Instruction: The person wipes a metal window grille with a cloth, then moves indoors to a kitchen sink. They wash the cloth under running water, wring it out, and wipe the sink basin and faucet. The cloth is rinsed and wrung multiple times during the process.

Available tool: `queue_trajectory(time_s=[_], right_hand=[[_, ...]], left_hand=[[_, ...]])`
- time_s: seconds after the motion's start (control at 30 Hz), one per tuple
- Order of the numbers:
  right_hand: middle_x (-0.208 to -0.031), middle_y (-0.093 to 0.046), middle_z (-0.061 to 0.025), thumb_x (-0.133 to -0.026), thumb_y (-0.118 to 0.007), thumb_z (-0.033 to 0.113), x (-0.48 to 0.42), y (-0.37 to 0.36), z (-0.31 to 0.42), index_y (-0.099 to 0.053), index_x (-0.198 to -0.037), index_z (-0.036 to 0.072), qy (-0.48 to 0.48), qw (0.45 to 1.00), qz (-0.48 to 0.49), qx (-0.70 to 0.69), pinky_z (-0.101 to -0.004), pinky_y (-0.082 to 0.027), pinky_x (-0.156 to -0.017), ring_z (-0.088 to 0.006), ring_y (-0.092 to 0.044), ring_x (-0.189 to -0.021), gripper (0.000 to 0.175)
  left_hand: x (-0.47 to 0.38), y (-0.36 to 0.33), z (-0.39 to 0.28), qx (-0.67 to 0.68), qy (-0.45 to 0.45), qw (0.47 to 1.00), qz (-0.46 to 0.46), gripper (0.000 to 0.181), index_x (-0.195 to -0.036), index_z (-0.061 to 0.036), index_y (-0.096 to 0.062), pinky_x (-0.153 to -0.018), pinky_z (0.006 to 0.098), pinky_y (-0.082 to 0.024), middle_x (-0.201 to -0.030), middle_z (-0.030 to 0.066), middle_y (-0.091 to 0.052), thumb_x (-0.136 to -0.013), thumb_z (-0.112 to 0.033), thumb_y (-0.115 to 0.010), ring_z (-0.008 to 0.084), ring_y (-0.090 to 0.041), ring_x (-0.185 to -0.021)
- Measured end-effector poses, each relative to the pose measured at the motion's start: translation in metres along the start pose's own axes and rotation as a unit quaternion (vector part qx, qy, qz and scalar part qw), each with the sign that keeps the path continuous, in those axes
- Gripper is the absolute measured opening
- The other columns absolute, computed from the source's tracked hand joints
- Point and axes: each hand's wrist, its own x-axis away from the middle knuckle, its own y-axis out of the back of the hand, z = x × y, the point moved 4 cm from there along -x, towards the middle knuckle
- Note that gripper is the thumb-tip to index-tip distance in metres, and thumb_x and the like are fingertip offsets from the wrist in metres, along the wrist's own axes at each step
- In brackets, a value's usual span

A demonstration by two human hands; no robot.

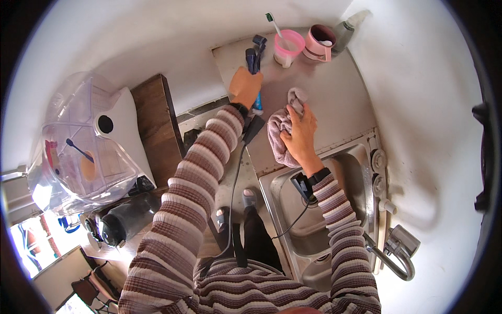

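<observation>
My left hand (245, 86) is closed around a dark blue tube-shaped item (250, 59) at the left edge of the metal counter (337, 94). Beside that item lies another dark blue one with an angled head (259, 41), partly hidden. A light blue end (257, 103) sticks out below the fist. Over a bunched, mauve-grey towel (276, 129) on the counter, my right hand (302, 135) has its fingers and thumb spread, gripping the cloth. A pink cup (288, 43) with a toothbrush (273, 24) in it stands behind, next to a pink mug (318, 43).
A grey spray bottle (343, 35) stands in the back corner. The steel sink (282, 192) with its curved faucet (404, 267) is at the near right. On the left are a wooden board (155, 117), a clear plastic container (78, 129) and a dark cylinder (129, 219). Cables hang from both wrists.
</observation>
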Motion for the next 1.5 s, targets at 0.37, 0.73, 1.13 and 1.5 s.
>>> queue_trajectory(time_s=[0.37,0.73,1.13,1.5], right_hand=[[-0.133,-0.037,-0.0228,-0.068,-0.069,0.026,-0.143,-0.076,0.045,-0.050,-0.128,0.011,0.060,0.997,-0.046,-0.025,-0.0500,-0.034,-0.098,-0.0408,-0.037,-0.122,0.065],[-0.126,-0.050,-0.0103,-0.061,-0.072,0.028,-0.070,-0.082,0.090,-0.068,-0.094,0.014,0.251,0.960,0.091,-0.089,-0.0447,-0.039,-0.089,-0.0325,-0.046,-0.112,0.037],[-0.122,-0.050,-0.0152,-0.061,-0.069,0.011,0.068,0.025,0.031,-0.067,-0.090,0.014,0.047,0.976,0.140,-0.162,-0.0484,-0.036,-0.094,-0.0365,-0.046,-0.110,0.029],[-0.115,-0.053,-0.0093,-0.063,-0.071,0.014,0.086,0.010,0.115,-0.068,-0.085,0.014,0.199,0.936,0.257,-0.138,-0.0452,-0.039,-0.090,-0.0317,-0.049,-0.104,0.023]], left_hand=[[0.060,0.107,0.087,0.488,0.049,0.871,-0.029,0.029,-0.105,0.0010,-0.036,-0.051,0.0358,-0.055,-0.086,0.0161,-0.060,-0.082,-0.001,-0.054,0.0259,-0.064,-0.061],[0.035,0.079,0.029,0.529,-0.009,0.847,0.061,0.048,-0.112,0.0027,-0.027,-0.054,0.0375,-0.056,-0.089,0.0158,-0.055,-0.075,0.006,-0.057,0.0243,-0.061,-0.066],[-0.009,-0.009,-0.020,0.026,-0.033,0.997,-0.070,0.062,-0.122,0.0029,-0.038,-0.084,0.0472,-0.048,-0.104,0.0234,-0.055,-0.073,-0.020,-0.067,0.0405,-0.058,-0.092],[-0.006,0.011,-0.015,0.023,-0.060,0.998,-0.021,0.066,-0.127,0.0025,-0.044,-0.096,0.0480,-0.037,-0.121,0.0227,-0.050,-0.082,-0.043,-0.058,0.0399,-0.045,-0.115]])
